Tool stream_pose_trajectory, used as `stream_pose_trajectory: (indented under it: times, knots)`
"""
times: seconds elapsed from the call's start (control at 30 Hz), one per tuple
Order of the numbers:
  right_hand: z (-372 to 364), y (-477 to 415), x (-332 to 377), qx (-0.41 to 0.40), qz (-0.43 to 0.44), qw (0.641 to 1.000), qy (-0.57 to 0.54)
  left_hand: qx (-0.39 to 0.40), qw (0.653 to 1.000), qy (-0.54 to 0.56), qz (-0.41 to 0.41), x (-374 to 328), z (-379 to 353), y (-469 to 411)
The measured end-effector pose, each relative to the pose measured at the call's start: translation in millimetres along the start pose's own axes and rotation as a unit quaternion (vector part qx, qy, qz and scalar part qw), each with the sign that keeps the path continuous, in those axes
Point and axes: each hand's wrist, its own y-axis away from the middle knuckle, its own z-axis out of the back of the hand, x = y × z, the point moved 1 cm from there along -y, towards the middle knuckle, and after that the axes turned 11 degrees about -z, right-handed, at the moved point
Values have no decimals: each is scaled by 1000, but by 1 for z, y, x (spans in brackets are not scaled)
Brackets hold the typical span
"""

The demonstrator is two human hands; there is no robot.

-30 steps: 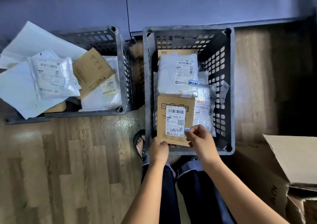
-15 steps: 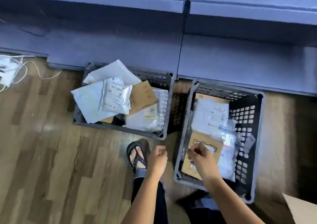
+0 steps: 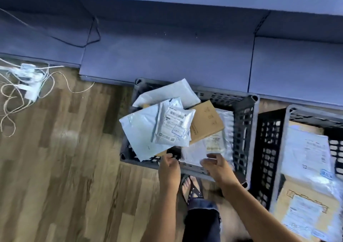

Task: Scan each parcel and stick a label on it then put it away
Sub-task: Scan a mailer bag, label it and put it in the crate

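A grey crate (image 3: 246, 130) in the middle of the floor holds several parcels. A small labelled poly mailer (image 3: 174, 126) lies on top of a large white mailer (image 3: 141, 130), beside a brown box (image 3: 206, 121). A white poly bag (image 3: 194, 152) lies at the crate's front. My left hand (image 3: 168, 167) hovers at the front rim with fingers loosely curled and empty. My right hand (image 3: 217, 165) reaches over the front rim, fingertips at the white poly bag's near edge. A second grey crate (image 3: 269, 158) at the right holds a labelled brown box (image 3: 304, 208) and a white bag (image 3: 304, 154).
Blue-grey shelving (image 3: 167, 60) runs along the back, just behind both crates. A power strip with tangled cables (image 3: 27, 78) lies on the wooden floor at the far left. My sandalled foot (image 3: 191, 188) stands just in front of the middle crate.
My view has swung left from the right crate to the left one. Both hands left the labelled brown box and moved over to the left crate's front rim.
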Motion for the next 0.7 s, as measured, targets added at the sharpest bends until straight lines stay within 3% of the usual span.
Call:
stream_pose_trajectory:
  times: [0.27, 0.5, 0.7]
  knots:
    - [-62, -92, 66, 18, 32, 997, -69, 54, 998, 32, -12, 31, 19, -51]
    - [-67, -119, 89, 66, -14, 988, -139, 65, 997, 37, 11, 51, 28, -67]
    - [-80, -105, 94, 23, 19, 999, -34, 72, 997, 35, 1, 42, 31, -70]
